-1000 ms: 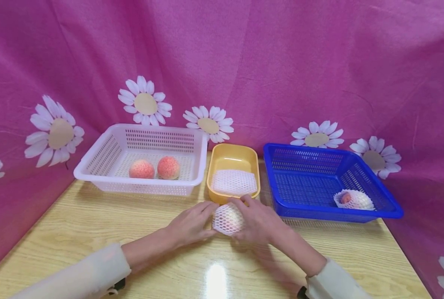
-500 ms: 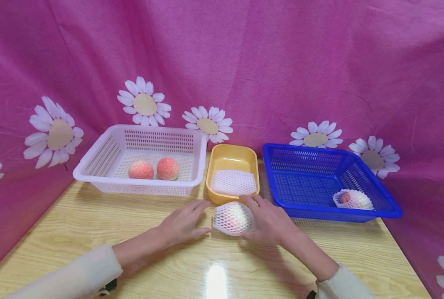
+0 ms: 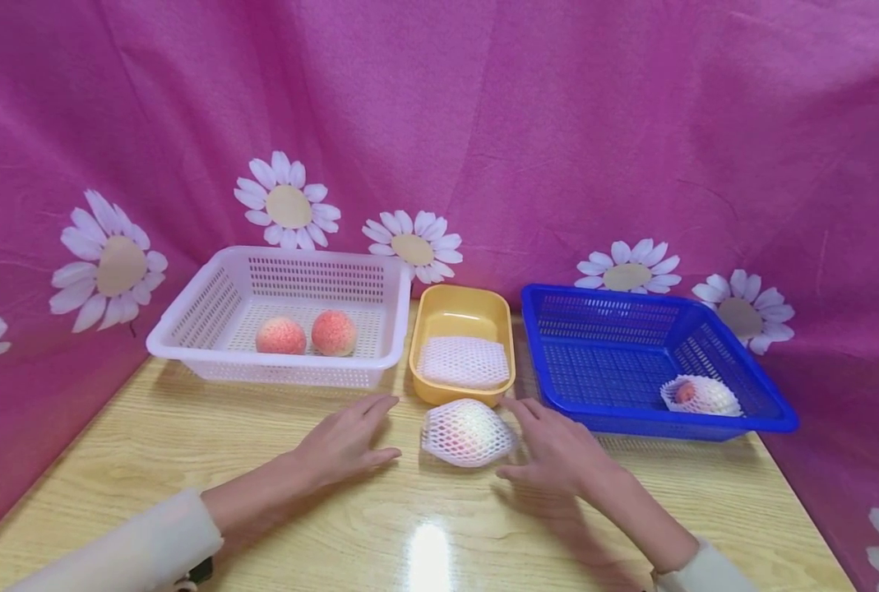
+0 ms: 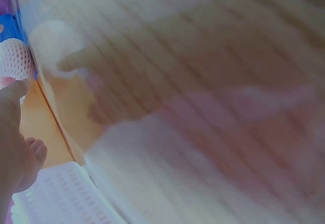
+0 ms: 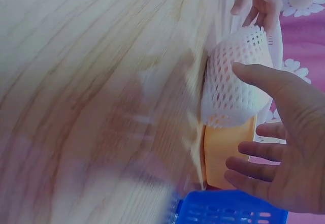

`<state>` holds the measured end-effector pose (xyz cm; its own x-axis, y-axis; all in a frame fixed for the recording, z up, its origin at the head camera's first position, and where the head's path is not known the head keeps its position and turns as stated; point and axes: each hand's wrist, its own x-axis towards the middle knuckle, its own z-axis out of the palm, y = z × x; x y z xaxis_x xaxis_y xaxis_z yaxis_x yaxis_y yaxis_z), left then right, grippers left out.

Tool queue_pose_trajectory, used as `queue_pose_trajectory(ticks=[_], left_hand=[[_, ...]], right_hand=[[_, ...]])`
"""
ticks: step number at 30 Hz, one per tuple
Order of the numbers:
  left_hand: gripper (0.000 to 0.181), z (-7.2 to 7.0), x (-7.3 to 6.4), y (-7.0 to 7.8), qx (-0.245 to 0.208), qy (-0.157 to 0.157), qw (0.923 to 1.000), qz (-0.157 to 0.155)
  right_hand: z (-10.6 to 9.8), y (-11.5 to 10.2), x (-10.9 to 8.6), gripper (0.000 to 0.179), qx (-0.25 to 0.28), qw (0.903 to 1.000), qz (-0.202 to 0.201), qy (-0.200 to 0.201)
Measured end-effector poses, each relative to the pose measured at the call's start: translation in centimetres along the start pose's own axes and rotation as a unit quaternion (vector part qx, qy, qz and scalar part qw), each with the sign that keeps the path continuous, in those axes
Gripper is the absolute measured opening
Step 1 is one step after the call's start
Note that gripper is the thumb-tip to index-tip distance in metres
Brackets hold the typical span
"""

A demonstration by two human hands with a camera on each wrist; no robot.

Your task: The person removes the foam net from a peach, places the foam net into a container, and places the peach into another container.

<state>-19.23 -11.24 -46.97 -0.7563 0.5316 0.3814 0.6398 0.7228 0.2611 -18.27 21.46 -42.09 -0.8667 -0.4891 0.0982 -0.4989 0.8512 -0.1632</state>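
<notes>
A peach in a white foam net sleeve (image 3: 467, 433) lies on the table, just in front of the yellow tub. My left hand (image 3: 344, 440) is to its left, apart from it, with thumb and fingers spread. On the other side my right hand (image 3: 557, 448) is spread close by, fingertips near the sleeve's right end. In the right wrist view the netted peach (image 5: 236, 76) lies beyond the thumb and the right palm (image 5: 299, 148) holds nothing. The left wrist view catches the left hand (image 4: 18, 137) at its edge, with the net sleeve (image 4: 15, 59) past the fingertip.
The yellow tub (image 3: 463, 298) holds white foam net sleeves (image 3: 463, 362). At left, a white basket (image 3: 276, 368) contains two bare peaches (image 3: 333, 333). A blue basket (image 3: 557, 403) at right has one netted peach (image 3: 701, 396). A pink flowered cloth (image 3: 483, 123) hangs behind.
Both hands have let go of the netted peach and drawn apart, the left hand to the left first, then the right hand to the right. The peach stays on the table.
</notes>
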Motion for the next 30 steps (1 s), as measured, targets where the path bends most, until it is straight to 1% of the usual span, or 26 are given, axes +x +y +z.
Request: queue_pose_trajectory(ticks=[3,6,10,14,20,30], left_hand=[[0.076,-0.1,-0.3,-0.3,0.005,0.005,0.9999,-0.008],[0.076,-0.2,-0.6,-0.6,0.009,0.015,0.9998,-0.009],[0.077,-0.4,-1.0,-0.9,0.004,0.021,0.9996,-0.017],[0.078,-0.7,-1.4,-1.3,-0.008,0.021,0.9993,-0.029],[0.078,-0.9,-2.1,-1.8,-0.019,0.019,0.9988,-0.042],[0.077,-1.1,-3.4,-2.6,-0.009,0.014,0.998,-0.06]], right_hand=[[0.0,0.4,-0.4,0.092,-0.003,1.0,0.001,0.003],[0.1,0.8,-0.7,0.088,-0.008,0.9999,-0.003,0.005],[0.1,1.5,-1.3,0.082,-0.004,1.0,-0.001,0.007],[0.0,2.1,-1.8,0.078,-0.004,0.9999,0.011,0.011],[0.1,2.9,-2.5,0.074,-0.007,0.9998,0.013,0.012],[0.2,4.0,-3.7,0.07,-0.013,0.9997,0.017,0.011]])
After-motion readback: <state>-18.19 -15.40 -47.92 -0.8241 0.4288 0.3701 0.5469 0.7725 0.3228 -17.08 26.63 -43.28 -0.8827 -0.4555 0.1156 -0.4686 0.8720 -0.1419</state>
